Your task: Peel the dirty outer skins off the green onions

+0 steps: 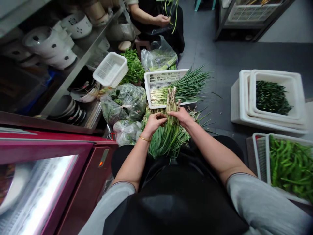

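My right hand [181,116] is wrapped round a bunch of green stalks [172,120], its pale root ends pointing up and its leaves hanging toward my lap. To the left of the bunch, my left hand [157,121] has its fingers curled with thumb and fingertips close together; what they pinch, if anything, is too small to name. Just beyond my hands, a white perforated basket [166,75] holds long thin green stalks [186,88], white ends to the left. More loose green stalks [156,142] lie beneath my hands.
Bagged greens [127,101] and a small white basket [111,69] are on the left, beside a metal shelf. White tubs [241,98] with dark green peppers and a basket of green peppers [290,163] stand right. Another person's hand [162,20] holds stalks ahead.
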Available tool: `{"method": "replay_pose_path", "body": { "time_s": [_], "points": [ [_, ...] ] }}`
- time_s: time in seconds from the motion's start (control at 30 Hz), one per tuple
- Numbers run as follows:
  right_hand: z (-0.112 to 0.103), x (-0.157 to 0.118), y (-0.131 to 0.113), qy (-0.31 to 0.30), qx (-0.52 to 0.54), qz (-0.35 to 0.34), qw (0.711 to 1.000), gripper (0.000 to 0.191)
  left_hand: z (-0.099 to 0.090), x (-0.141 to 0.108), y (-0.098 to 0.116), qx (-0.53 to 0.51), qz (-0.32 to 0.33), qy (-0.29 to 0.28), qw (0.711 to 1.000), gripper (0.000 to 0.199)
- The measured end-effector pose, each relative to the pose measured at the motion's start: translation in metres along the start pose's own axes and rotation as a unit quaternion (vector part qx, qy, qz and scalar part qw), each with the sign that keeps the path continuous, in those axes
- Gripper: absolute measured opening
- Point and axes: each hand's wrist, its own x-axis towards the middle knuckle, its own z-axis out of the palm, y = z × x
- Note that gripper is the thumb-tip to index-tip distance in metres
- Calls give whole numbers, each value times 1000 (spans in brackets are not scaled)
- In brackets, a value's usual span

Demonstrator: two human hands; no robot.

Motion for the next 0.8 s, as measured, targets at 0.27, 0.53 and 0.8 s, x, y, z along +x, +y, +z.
{"method": "replay_pose_path", "body": {
  "time_s": [0.27, 0.53, 0.8],
  "points": [
    [-34, -22, 1, -82, -67, 26, 994, 40, -17, 8, 32, -105, -28, 47, 993, 11],
    [-139, -53, -19, -90, -101, 53, 989, 43, -69, 13, 66, -191, -42, 84, 977, 19],
    [-122, -55, -9, -99, -119, 55, 986, 44, 60, 28, 35, -96, -67, 83, 990, 32]
  ]
}}
